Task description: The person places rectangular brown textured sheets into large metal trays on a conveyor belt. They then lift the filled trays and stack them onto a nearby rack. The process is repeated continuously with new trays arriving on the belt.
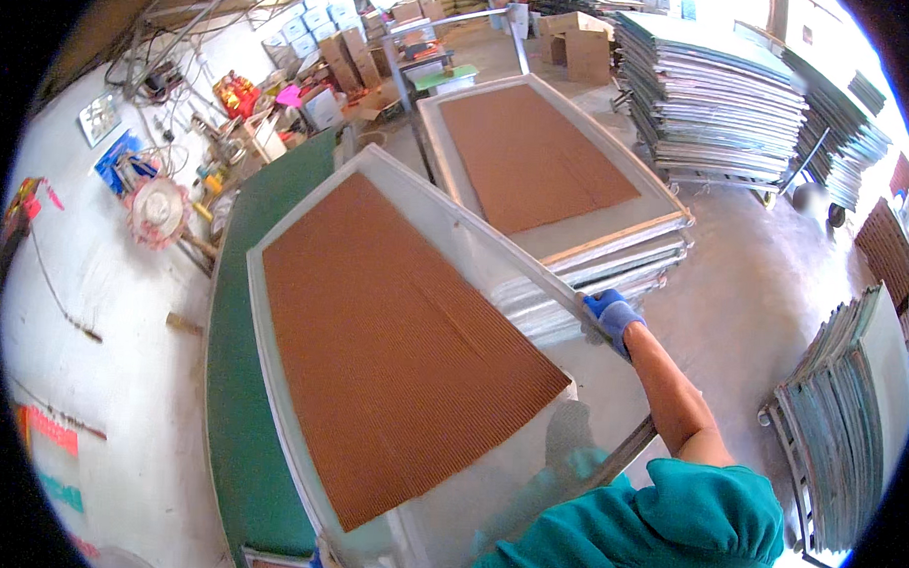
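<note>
A large mesh-covered frame is held tilted in front of me, with a brown, finely ribbed layer covering much of its mesh. My right hand, in a blue glove, is closed around the frame's right edge. At the bottom of the picture, my left hand grips the frame's left edge; much of this hand is cut off. Just beyond stands a stack of similar frames, the top one bearing another brown ribbed layer.
A long green table runs beneath the held frame on the left. Tall stacks of frames stand on wheeled carts at the far right, and another stack is nearer on the right. Cardboard boxes are at the back.
</note>
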### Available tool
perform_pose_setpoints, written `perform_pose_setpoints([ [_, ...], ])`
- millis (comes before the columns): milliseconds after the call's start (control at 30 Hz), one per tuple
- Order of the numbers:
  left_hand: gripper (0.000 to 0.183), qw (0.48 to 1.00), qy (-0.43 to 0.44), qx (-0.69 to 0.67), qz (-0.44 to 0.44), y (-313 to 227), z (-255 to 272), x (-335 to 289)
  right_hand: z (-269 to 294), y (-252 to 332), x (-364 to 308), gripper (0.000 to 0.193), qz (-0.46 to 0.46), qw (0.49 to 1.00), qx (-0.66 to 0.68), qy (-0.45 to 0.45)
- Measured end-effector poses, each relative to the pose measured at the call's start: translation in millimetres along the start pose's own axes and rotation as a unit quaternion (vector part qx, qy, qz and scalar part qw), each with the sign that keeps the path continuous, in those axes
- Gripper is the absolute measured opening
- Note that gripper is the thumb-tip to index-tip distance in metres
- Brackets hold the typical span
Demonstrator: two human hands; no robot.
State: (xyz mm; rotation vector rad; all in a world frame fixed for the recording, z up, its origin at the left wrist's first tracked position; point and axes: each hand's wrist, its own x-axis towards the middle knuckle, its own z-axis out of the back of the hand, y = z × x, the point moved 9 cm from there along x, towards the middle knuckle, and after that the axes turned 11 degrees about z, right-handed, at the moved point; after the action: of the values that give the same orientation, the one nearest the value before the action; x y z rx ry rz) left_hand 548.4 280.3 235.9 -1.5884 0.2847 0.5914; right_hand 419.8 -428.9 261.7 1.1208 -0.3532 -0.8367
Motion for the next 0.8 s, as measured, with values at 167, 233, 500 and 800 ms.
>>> perform_pose_setpoints([
  [167, 0.040, 0.997, 0.050, 0.032, -0.042, -28, -172, 61, 87, -20, 92, 0.041, -0.052, 0.982, 0.165, -0.077],
  [233, 0.041, 0.995, 0.070, 0.043, -0.061, -42, -254, 81, 138, -25, 149, 0.040, -0.047, 0.978, 0.134, -0.154],
  [500, 0.043, 0.933, 0.136, 0.257, -0.210, -130, -585, 124, 279, -29, 331, 0.036, -0.093, 0.951, 0.189, -0.227],
  [800, 0.047, 0.943, 0.102, 0.312, -0.061, -94, -714, 175, 336, -64, 455, 0.045, -0.117, 0.973, 0.003, -0.200],
])
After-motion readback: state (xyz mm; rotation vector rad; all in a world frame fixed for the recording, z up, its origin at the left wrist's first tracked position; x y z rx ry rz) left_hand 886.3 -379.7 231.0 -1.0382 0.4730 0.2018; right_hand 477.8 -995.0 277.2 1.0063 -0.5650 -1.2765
